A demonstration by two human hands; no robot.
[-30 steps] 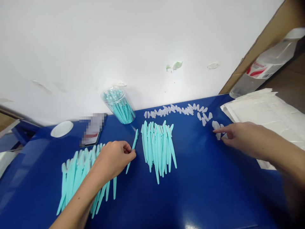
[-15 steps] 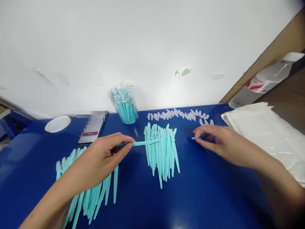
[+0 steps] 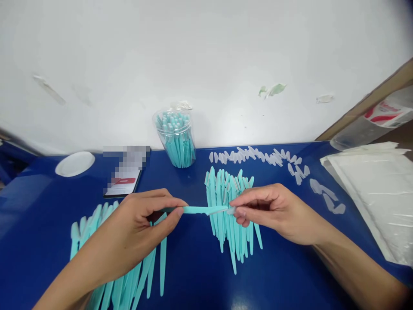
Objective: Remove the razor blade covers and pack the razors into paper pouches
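- The left hand (image 3: 142, 219) pinches a teal stick (image 3: 200, 209) and holds it level above the blue surface (image 3: 290, 267).
- The right hand (image 3: 274, 209) grips a small clear cap (image 3: 231, 210) at the stick's far tip, touching it.
- Behind the stick lies a pile of teal sticks (image 3: 230, 206); another pile (image 3: 129, 267) lies under the left forearm.
- A clear jar (image 3: 176, 137) full of teal sticks stands by the wall.
- A row of clear caps (image 3: 258, 156) curves along the back, right of the jar.
- A phone (image 3: 124, 183) and a white lid (image 3: 75, 163) lie at left, plastic bags (image 3: 380, 189) at right.

Teal sticks (image 3: 230, 206), clear caps (image 3: 258, 155), blue table (image 3: 284, 267), white wall (image 3: 193, 56)
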